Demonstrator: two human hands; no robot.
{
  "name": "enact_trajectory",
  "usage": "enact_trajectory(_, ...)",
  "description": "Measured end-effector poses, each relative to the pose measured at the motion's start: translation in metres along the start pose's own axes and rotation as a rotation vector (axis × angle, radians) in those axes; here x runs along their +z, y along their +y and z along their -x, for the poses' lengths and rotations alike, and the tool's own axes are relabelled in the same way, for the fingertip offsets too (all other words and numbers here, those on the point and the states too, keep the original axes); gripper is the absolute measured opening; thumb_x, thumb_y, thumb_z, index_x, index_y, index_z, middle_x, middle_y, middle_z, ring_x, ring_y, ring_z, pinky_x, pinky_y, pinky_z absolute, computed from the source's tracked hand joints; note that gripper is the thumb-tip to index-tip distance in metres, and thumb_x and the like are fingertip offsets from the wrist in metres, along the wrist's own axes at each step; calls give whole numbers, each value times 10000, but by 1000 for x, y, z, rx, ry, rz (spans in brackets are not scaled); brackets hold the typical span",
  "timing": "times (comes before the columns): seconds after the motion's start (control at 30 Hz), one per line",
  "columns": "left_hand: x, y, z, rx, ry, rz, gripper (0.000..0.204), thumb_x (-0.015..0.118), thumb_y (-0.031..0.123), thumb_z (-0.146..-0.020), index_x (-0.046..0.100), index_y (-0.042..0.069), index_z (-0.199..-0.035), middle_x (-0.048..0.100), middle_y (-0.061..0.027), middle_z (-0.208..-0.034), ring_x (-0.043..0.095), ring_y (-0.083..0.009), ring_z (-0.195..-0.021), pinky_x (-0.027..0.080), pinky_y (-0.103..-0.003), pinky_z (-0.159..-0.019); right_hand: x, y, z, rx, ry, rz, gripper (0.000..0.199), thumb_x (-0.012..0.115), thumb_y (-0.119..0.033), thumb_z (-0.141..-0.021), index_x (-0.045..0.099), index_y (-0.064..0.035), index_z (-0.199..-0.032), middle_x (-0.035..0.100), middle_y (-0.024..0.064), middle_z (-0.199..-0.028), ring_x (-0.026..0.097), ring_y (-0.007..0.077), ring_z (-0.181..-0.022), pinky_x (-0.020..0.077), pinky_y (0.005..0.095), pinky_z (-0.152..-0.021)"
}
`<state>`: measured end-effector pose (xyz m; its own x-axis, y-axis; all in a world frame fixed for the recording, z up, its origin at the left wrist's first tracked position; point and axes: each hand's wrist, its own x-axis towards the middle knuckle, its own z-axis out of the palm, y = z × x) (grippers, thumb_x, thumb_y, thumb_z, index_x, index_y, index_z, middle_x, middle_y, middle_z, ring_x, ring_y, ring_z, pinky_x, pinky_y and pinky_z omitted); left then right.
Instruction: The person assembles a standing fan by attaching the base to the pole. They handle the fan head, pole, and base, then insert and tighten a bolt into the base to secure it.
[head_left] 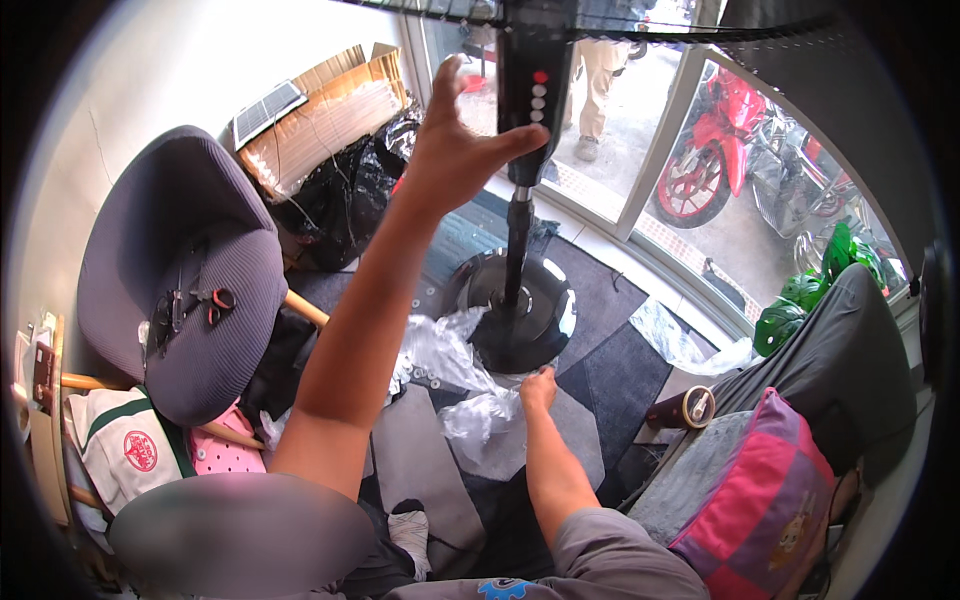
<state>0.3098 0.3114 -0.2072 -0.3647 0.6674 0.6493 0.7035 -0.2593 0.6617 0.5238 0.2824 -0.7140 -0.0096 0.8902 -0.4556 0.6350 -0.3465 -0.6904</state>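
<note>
A black stand fan rises before me, its control housing [537, 105] carrying a column of buttons, one red. My left hand [450, 150] is raised beside that housing, fingers spread, with the thumb overlapping its front; whether the thumb touches cannot be told. Below, the fan's pole [518, 245] stands in a glossy round base [525, 335] on the floor. My right hand [538, 390] reaches to the near rim of this base with its fingers curled together; what they hold, if anything, is hidden. Crumpled clear plastic wrapping [450, 345] lies against the base and next to the right hand.
Pliers [220, 300] and other tools lie on a grey chair [180, 230] at left. Behind it are a cardboard box [320, 120] and black plastic [345, 200]. A cup [697, 405] and a pink-purple cushion [765, 500] are at right. A motorbike [720, 140] and a person [595, 90] stand beyond glass doors.
</note>
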Motion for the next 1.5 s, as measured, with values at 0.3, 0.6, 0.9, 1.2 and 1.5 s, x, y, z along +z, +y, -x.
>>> enact_trajectory(0.3, 61, 7, -53, 47, 214, 60, 912, 925, 307, -689, 391, 27, -1373, 715, -163, -1099, 723, -301, -994, 575, -392, -911, -9, -17, -7, 450, -300, -789, 804, 807, -424, -812, 550, 71, -1390, 493, 266, -1509, 499, 419, -1373, 421, 547, -1106)
enact_trajectory(0.6, 37, -44, -91, 177, 313, 80, 612, 865, 257, -746, 558, 24, -1222, 695, -110, -993, 691, -255, -910, 563, -398, -824, 7, -14, -12, 131, -355, -443, 410, 808, -385, -884, 746, 12, -963, 707, 104, -893, 633, 232, -754, 497, 419, -659)
enact_trajectory(0.9, 39, -49, -108, 132, 416, -9, 701, 818, 347, -762, 520, -27, -1275, 670, -169, -1147, 657, -298, -1048, 530, -414, -917, -42, 24, 35, -2, -276, -673, 252, 676, -268, -901, 686, -46, -782, 554, -35, -688, 476, 131, -616, 399, 349, -575)
enact_trajectory(1.2, 68, -26, -83, 101, 399, -39, 791, 814, 304, -758, 430, -24, -1367, 650, -225, -1195, 662, -370, -1093, 528, -458, -948, -181, 29, 124, 313, -100, -1313, 130, 636, -234, -941, 663, -124, -876, 629, 11, -750, 608, 163, -579, 504, 326, -507)
enact_trajectory(1.5, 76, 11, -46, 137, 345, 93, 923, 825, 273, -757, 344, -34, -1482, 676, -224, -1187, 688, -369, -1058, 558, -445, -898, -433, -165, 63, -732, 1074, -992, 339, 534, -299, -1058, 635, 13, -971, 632, 145, -889, 638, 300, -764, 551, 415, -721)
